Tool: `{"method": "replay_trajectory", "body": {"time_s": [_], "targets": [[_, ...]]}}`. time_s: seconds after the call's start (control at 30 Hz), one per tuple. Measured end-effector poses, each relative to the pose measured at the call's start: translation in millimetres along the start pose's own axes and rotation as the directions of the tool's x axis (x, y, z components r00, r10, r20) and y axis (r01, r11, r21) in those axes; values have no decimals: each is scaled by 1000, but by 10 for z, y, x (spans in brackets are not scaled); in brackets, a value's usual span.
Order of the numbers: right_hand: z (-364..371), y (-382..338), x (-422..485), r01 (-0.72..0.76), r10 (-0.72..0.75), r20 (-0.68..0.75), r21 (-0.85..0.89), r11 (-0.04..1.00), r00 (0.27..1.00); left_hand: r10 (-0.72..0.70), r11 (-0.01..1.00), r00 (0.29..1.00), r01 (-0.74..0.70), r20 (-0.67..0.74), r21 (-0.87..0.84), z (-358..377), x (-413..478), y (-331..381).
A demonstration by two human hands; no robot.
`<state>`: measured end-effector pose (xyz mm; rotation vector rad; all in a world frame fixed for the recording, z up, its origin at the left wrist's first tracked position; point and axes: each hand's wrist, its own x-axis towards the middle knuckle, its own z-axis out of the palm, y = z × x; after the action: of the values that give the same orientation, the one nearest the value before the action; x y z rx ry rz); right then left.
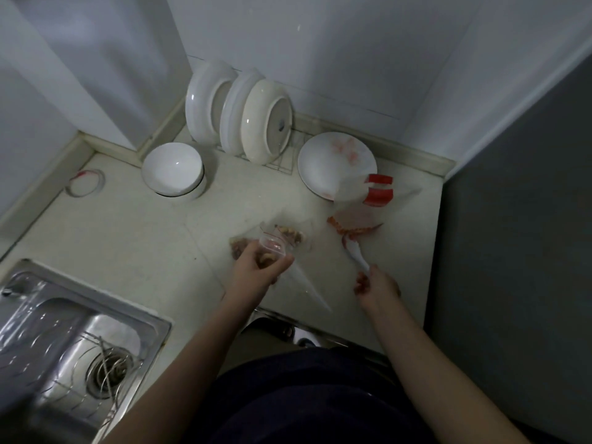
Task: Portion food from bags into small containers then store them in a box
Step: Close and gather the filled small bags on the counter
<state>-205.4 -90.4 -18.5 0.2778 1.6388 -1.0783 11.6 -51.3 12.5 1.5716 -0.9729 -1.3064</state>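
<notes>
My left hand [256, 267] grips a small clear plastic container [272, 246] with some food in it, held just above the counter. Behind it lies a clear bag [290, 235] holding brownish nuts or dried pieces. My right hand [376, 285] holds the handle of a white spoon [354, 251], whose bowl points at red food pieces [347, 230] lying on another clear bag. A clear box with red latches [376, 190] sits beyond, next to a white plate [333, 165]. A flat clear plastic sheet or lid [304, 280] lies between my hands.
A white bowl [174, 171] stands at the back left. Several plates lean in a wire rack [243, 113] against the wall. A steel sink [64, 341] fills the lower left. A dark grey appliance side [519, 251] bounds the counter on the right. A ring-shaped lid [85, 182] lies far left.
</notes>
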Motion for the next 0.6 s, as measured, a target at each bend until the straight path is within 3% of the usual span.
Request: {"method": "replay_trajectory", "body": {"time_s": [0.07,0.13,0.2,0.23,0.27,0.33,0.37,0.4,0.47,0.6], "targets": [[47,-108,-171,-92,91,50,31,995,995,13,1000,1000,-13,18,15,34,-16,66],[152,-243,-453,-129,138,195,-59,990,971,36,999,999,-37,38,13,84,-43,176],[258,-352,-826,5,78,384,-211,978,920,75,997,996,-77,49,24,139,-68,293],[288,-390,-996,145,6,474,-281,949,880,95,995,994,-97,52,32,166,-85,348],[305,-412,-1146,331,-86,562,-350,876,823,113,993,992,-115,48,38,188,-101,398],[291,-403,-1377,687,-245,719,-419,594,651,159,985,987,-160,15,63,230,-119,477],[281,-371,-1436,789,-285,774,-407,461,565,186,979,983,-185,-4,83,240,-126,511],[277,-343,-1478,842,-309,805,-385,377,506,207,975,978,-205,-18,88,252,-129,537],[266,-300,-1492,878,-349,812,-380,292,468,251,965,967,-247,-37,92,270,-135,577],[245,-272,-1407,897,-397,806,-371,241,440,303,944,953,-296,-31,144,249,-151,593]]}}
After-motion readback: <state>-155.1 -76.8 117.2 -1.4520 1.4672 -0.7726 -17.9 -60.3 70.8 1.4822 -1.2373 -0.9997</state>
